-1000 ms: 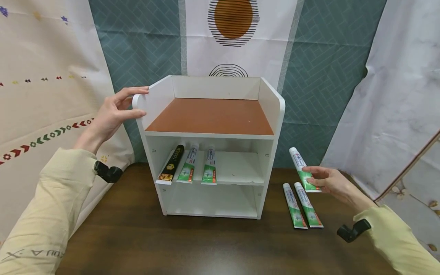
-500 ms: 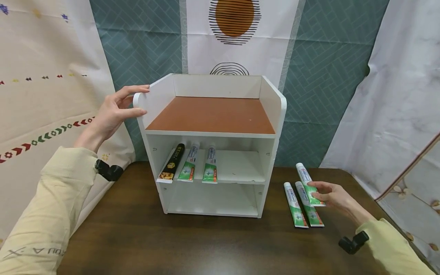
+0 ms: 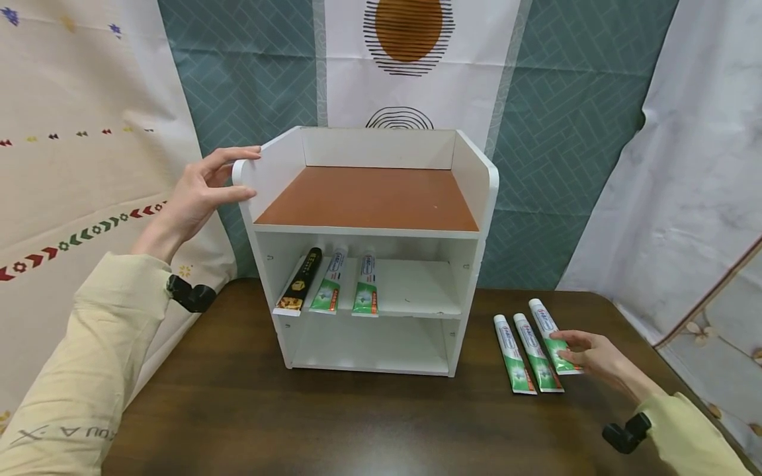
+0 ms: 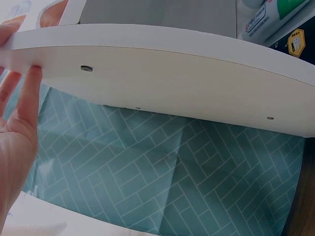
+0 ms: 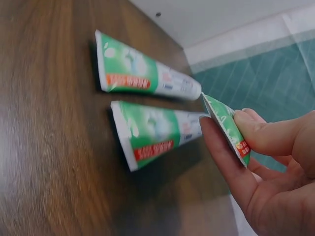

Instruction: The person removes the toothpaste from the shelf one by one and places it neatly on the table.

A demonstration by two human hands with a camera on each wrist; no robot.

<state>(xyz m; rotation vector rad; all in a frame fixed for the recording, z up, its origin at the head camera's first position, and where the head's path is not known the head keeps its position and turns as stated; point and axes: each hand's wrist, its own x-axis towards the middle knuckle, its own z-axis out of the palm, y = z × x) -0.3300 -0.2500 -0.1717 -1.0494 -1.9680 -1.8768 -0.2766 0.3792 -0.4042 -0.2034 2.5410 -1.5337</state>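
Note:
My left hand (image 3: 196, 192) grips the upper left side panel of a small white shelf unit (image 3: 376, 151), with the fingers and thumb on either side of the panel in the left wrist view. On the far right of the table, my right hand (image 3: 597, 360) pinches the flat end of a green and white toothpaste tube (image 3: 546, 322) between thumb and fingers. To its left lie a matching toothpaste tube (image 3: 538, 357) and another toothpaste tube (image 3: 513, 357), side by side. The right wrist view shows the pinched tube (image 5: 227, 129) tilted above the tabletop.
On the middle shelf (image 3: 417, 284) lie a black toothpaste tube (image 3: 302, 281) and two green and white toothpaste tubes, one at centre (image 3: 366, 284) and one beside the black tube. A brown top board (image 3: 375, 198) covers the unit. Patterned cloths (image 3: 553, 132) hang behind the dark wooden table (image 3: 333, 423).
My right hand has brought its toothpaste tube down and to the right, from behind the two lying tubes to beside them. The left hand has kept its grip on the panel.

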